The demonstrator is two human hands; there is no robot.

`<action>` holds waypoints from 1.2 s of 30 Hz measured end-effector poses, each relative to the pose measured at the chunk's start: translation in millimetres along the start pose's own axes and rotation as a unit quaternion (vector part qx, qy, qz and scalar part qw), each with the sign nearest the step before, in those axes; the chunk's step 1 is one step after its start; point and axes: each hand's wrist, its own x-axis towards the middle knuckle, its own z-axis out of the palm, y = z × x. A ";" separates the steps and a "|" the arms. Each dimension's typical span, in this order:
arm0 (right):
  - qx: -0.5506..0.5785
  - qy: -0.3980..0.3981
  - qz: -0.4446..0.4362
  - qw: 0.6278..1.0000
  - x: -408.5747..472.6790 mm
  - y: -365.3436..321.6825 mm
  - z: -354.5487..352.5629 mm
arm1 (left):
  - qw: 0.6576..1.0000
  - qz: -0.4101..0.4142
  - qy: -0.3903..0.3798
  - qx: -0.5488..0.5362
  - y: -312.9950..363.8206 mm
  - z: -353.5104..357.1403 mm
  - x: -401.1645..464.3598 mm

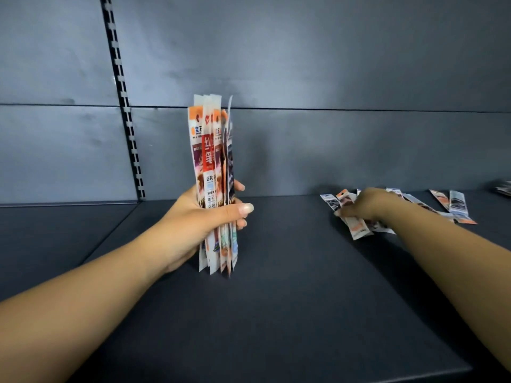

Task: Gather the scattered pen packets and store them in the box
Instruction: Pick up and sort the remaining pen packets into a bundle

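**Packets in one hand, more lying at the far right of the shelf**

A dark grey back panel (304, 64) fills the far side of the scene, split by a horizontal seam and crossed on the left by a slotted upright rail (124, 106). Below it a dark shelf (276, 313) runs from the near edge to the panel, with a second shelf section joining it at the left.

Two bare forearms reach in from the near corners. The left hand (199, 217) is at the middle of the scene, above the shelf, its fingers and thumb wrapped round a bundle of pen packets (213, 161). The bundle stands upright, its tops fanning a little against the back panel and its lower ends hanging below the fist, near the shelf surface; whether they touch it cannot be told.

The right hand (362, 203) is at the far right, knuckles up, lying on a loose heap of scattered packets (356, 228) that rest flat on the shelf close to the panel. Its fingers curl down onto the packets and seem to grip one or more, though the hand is blurred. Further right, two more packets (456, 208) lie side by side, apart from the hand. At the extreme right edge something small and dark (503, 189) is only partly in view.
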 end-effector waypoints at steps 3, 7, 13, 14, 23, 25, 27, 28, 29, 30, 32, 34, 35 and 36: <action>0.133 -0.052 -0.015 0.990 -3.9 -12.4 6.9 | 1.000 -0.002 0.004 -0.004 0.0 -0.2 0.5; 0.235 -0.044 -0.092 0.966 -20.1 -24.5 1.7 | 0.998 -0.016 0.016 -0.055 -1.1 -0.1 3.0; 0.595 -0.139 -0.190 0.768 -73.1 -66.2 -2.6 | 0.979 -0.031 0.022 -0.199 5.7 -3.5 6.0; 0.601 -0.160 -0.204 0.756 -82.7 -74.5 0.6 | 0.978 -0.027 0.014 -0.206 7.7 -3.8 5.1; 0.476 -0.215 -0.318 0.791 -118.5 -96.9 20.2 | 0.988 -0.012 -0.018 -0.153 14.7 0.2 -1.5; 0.460 -0.215 -0.328 0.797 -117.4 -95.7 20.1 | 0.991 -0.002 -0.026 -0.133 15.2 2.6 -2.9; 0.426 -0.206 -0.347 0.810 -118.3 -94.5 17.2 | 0.993 0.028 -0.007 -0.113 17.8 4.2 -2.8; 0.393 -0.192 -0.361 0.824 -117.6 -93.7 15.7 | 0.992 0.047 0.013 -0.113 18.6 3.6 -2.1; 0.353 -0.173 -0.373 0.841 -115.5 -92.5 13.8 | 0.990 0.065 0.035 -0.120 18.8 2.1 -0.8; 0.315 -0.151 -0.380 0.856 -111.3 -90.0 12.3 | 0.988 0.079 0.050 -0.124 19.2 0.6 0.2; 0.273 -0.127 -0.377 0.876 -100.7 -82.8 9.0 | 0.989 0.091 0.063 -0.097 17.1 -0.5 1.1; 0.254 -0.130 -0.373 0.883 -90.7 -74.1 6.4 | 0.993 0.074 0.059 -0.064 10.4 1.7 0.2; 0.240 -0.142 -0.377 0.883 -86.6 -70.1 5.5 | 0.995 0.059 0.057 -0.061 6.7 3.5 -0.5; 0.218 -0.159 -0.385 0.883 -84.2 -66.8 4.3 | 0.996 0.044 0.054 -0.061 3.5 5.2 -1.3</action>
